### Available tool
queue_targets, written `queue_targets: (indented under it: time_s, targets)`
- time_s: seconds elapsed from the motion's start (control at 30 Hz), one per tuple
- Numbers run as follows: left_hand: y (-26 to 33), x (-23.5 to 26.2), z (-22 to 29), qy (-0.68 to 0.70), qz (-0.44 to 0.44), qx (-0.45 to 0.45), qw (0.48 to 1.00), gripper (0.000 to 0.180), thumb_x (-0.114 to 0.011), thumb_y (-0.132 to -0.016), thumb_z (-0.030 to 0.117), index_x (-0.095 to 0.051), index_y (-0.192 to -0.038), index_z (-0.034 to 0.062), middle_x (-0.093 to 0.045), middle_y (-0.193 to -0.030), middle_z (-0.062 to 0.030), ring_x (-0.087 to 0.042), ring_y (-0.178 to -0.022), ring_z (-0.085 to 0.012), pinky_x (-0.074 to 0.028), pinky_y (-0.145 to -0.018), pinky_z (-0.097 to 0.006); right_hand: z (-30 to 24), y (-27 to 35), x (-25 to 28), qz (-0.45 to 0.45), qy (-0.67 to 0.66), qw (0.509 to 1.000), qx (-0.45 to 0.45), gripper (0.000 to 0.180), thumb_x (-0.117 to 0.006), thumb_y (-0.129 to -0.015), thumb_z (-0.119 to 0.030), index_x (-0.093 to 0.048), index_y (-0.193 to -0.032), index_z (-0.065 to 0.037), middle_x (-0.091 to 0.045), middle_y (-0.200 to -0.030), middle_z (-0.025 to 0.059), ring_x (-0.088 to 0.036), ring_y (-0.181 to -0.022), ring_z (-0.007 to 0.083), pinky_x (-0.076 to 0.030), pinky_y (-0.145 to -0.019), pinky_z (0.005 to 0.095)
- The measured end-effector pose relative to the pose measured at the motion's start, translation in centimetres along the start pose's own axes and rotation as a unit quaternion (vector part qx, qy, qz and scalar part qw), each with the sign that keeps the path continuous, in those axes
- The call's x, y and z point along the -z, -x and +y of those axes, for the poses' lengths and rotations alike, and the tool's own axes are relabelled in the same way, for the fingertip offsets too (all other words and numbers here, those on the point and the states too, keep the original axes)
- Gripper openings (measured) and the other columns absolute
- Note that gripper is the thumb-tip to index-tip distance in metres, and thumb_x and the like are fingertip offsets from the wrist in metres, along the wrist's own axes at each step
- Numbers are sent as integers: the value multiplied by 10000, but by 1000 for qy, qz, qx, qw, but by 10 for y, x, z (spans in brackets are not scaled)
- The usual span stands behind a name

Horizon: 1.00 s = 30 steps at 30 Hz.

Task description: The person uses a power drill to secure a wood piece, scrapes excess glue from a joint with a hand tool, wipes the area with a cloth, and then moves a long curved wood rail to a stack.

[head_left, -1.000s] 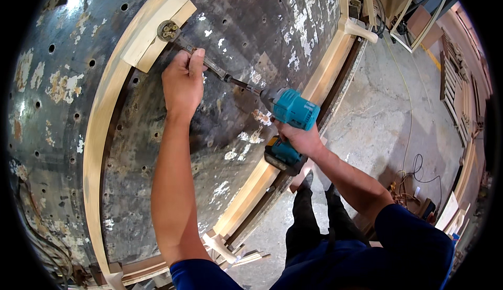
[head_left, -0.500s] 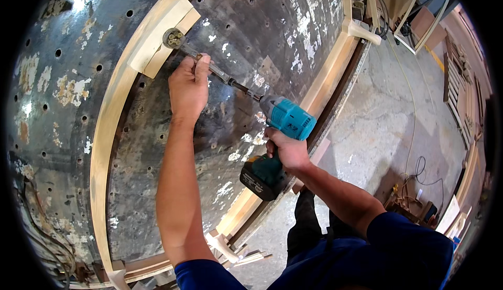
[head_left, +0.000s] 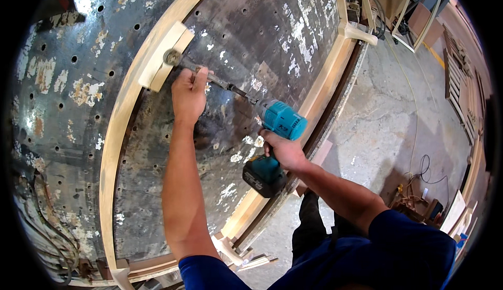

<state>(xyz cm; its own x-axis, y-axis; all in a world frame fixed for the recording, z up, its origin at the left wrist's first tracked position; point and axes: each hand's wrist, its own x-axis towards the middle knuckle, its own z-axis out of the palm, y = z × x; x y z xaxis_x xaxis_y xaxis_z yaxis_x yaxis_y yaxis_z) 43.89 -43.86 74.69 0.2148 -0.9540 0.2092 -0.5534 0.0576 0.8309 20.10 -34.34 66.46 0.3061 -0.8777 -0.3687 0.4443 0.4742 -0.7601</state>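
Note:
My right hand (head_left: 282, 151) grips the handle of a teal cordless drill (head_left: 275, 133). Its long extension bit (head_left: 225, 84) reaches up and left to a round metal washer (head_left: 172, 57) on a pale wooden block (head_left: 163, 54). That block sits against a curved wooden rim (head_left: 118, 127) on a dark, perforated metal table (head_left: 246, 44). My left hand (head_left: 189, 95) is closed around the bit shaft just below the washer, steadying it.
A second curved wooden strip (head_left: 319, 91) runs along the table's right edge, with small wooden blocks (head_left: 230, 248) at its lower end. Concrete floor (head_left: 387, 127) lies to the right, with a cable (head_left: 419, 164) and stacked wood frames (head_left: 461, 80) farther off.
The drill and my right hand have shifted slightly left and lower; the bit stays on the washer with my left hand still around the shaft.

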Motion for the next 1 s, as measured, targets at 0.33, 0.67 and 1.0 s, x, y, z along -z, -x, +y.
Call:
queue_targets:
  time_s: [0.33, 0.67, 1.0]
  targets:
    - [137, -56, -55, 460, 232, 270, 813, 492, -493, -1047, 377, -470, -1307, -40, -638, -1262, -139, -626, -1151, -297, -526, -1012, -447, -18, -9, 45, -40, 307, 942, 131, 231, -749, -843, -141, -654, -1024, -33, -660, -819, 73, -604, -694, 178, -510, -676, 334]
    - [146, -127, -41, 670, 1, 390, 631, 597, -482, -1004, 516, -483, -1284, -11, -631, -1211, -125, -568, -1167, -315, -428, -1056, -494, -17, 49, 107, -65, 391, 871, 289, 285, -757, -821, -167, -677, -1065, -44, -686, -969, 147, -669, -871, 300, -539, -813, 376]
    - [204, -283, 147, 551, -94, 344, 755, 322, -515, -1008, 212, -430, -714, 110, -427, -690, -28, -470, -686, -173, -477, -732, -335, -32, 181, 212, 7, 308, 890, 336, 612, -743, -861, -149, -479, -1398, -23, -525, -1413, 159, -551, -1256, 292, -422, -1079, 359]
